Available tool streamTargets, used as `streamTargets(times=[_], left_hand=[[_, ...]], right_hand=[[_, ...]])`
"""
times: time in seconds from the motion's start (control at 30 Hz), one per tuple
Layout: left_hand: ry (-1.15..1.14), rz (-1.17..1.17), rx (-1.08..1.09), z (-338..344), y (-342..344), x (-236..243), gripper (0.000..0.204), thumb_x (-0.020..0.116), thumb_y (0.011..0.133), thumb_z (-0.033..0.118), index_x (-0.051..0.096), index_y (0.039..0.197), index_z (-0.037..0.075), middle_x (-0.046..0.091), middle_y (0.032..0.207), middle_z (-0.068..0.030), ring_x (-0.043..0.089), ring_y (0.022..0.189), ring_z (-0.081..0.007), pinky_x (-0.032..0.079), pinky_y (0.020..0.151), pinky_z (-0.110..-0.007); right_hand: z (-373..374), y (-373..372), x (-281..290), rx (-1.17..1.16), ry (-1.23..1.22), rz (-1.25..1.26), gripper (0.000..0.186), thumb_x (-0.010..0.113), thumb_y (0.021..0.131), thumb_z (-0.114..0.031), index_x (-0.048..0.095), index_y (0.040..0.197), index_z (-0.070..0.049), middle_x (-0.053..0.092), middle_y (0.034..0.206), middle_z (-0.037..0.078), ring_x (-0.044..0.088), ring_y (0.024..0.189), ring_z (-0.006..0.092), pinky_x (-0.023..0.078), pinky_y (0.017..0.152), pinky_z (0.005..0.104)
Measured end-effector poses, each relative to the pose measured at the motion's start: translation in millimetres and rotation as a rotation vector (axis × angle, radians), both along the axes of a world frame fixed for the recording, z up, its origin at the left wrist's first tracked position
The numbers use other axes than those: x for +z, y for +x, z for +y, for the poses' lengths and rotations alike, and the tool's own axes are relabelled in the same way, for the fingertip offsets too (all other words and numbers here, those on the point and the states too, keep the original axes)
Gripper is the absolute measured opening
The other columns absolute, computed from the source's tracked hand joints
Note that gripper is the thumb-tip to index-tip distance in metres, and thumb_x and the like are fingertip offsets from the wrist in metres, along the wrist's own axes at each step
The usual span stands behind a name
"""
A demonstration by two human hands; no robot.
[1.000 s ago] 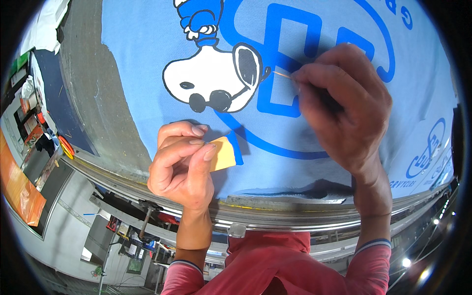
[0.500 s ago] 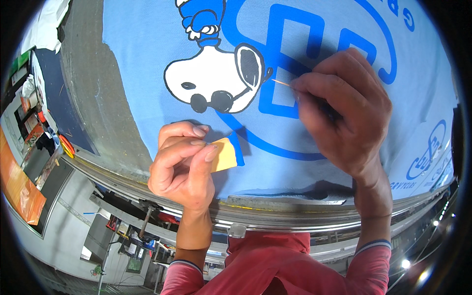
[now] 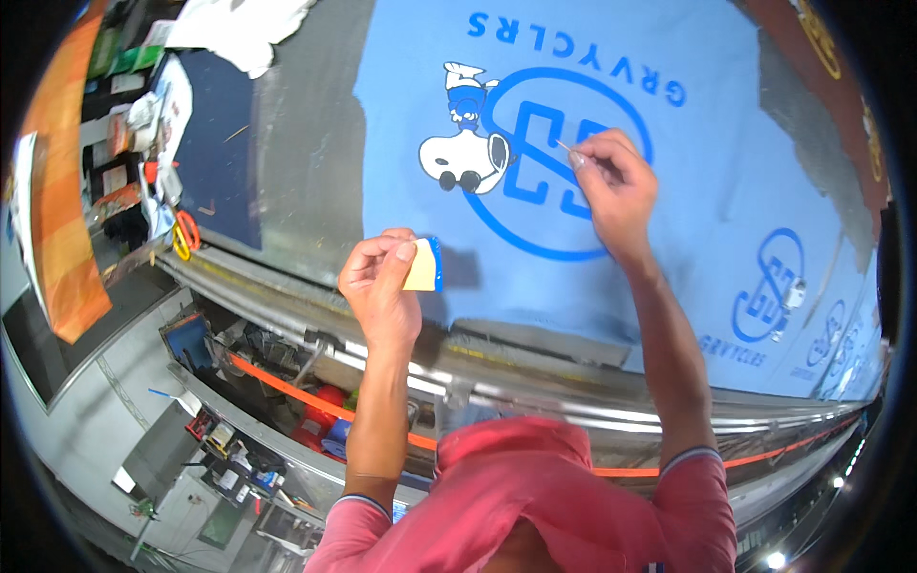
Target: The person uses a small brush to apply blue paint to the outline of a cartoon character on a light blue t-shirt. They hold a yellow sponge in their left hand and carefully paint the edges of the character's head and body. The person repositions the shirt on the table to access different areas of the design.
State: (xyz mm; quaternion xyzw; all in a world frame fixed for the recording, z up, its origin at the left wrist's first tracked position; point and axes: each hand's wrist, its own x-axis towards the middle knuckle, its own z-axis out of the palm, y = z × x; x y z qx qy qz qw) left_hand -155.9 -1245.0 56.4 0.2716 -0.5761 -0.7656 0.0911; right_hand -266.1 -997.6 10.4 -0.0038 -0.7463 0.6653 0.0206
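Note:
Between the thumb and fingers of my left hand [image 3: 380, 291] is a small yellow card [image 3: 419, 270] with wet-looking blue paint along its right edge. It is held above the near edge of the light blue fabric [image 3: 411, 95]. My right hand [image 3: 621, 191] pinches a thin, pointed stick like a toothpick [image 3: 564, 146]. Its tip points left, over the round blue emblem [image 3: 521, 246] printed on the fabric. Left of the tip lies a printed black-and-white cartoon dog [image 3: 449, 153], upside down to me. Whether the tip touches the cloth I cannot tell.
The fabric lies flat on a long grey table [image 3: 310, 143] with metal rails along its near side. At the left are a dark blue cloth [image 3: 220, 134], a white cloth [image 3: 234, 33] and orange-and-yellow-handled scissors [image 3: 184, 236]. More blue emblems [image 3: 764, 296] are printed at the right.
The view has drawn back, showing more of the table and fabric. My right hand has moved the stick rightward, away from the dog's ear. My left hand still holds the card.

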Motion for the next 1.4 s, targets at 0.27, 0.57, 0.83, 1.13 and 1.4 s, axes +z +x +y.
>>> streamTargets(times=[0.27,0.57,0.83,1.13,1.4], left_hand=[[0.145,-0.011,0.041,-36,112,90,0.013,0.070,0.085,0.011,0.061,0.085,0.002,0.063,0.088,-0.0159,0.060,0.082,-0.0233,0.052,0.081,-0.039],[0.223,0.230,0.158,-141,216,134,0.011,0.067,0.087,0.009,0.059,0.084,0.002,0.059,0.085,-0.0129,0.058,0.085,-0.0232,0.052,0.080,-0.038],[0.271,0.272,0.572,-321,336,138,0.003,0.068,0.083,0.001,0.066,0.084,0.000,0.068,0.089,-0.0106,0.064,0.080,-0.0152,0.051,0.073,-0.028],[0.185,0.301,1.141,-484,449,107,0.003,0.066,0.085,0.000,0.066,0.083,0.002,0.067,0.081,-0.0056,0.063,0.075,-0.0129,0.051,0.072,-0.028],[0.111,0.266,1.332,-673,420,86,0.003,0.066,0.087,0.004,0.064,0.087,0.002,0.066,0.083,-0.0076,0.064,0.074,-0.0175,0.052,0.072,-0.030]], right_hand=[[5,42,68,-0.224,-0.036,-0.069,0.008,0.063,0.089,-0.006,0.065,0.089,0.001,0.063,0.077,0.001,0.049,0.067,0.0035,0.040,0.059,0.0201],[-126,188,135,0.091,0.000,-0.203,0.011,0.054,0.098,-0.012,0.058,0.095,-0.002,0.057,0.067,0.001,0.048,0.059,0.0070,0.039,0.055,0.0248],[-365,307,200,0.288,-0.141,-0.127,0.014,0.045,0.099,-0.016,0.047,0.090,-0.006,0.044,0.065,-0.002,0.035,0.055,0.0054,0.027,0.049,0.0227],[-583,291,190,0.875,-0.018,-0.224,0.018,0.062,0.089,-0.014,0.062,0.098,0.001,0.059,0.078,0.003,0.051,0.064,0.0096,0.039,0.059,0.0226],[-888,228,173,1.008,-0.332,-0.604,0.014,0.061,0.091,-0.006,0.061,0.103,0.002,0.062,0.092,0.006,0.058,0.074,0.0125,0.046,0.061,0.0270]])
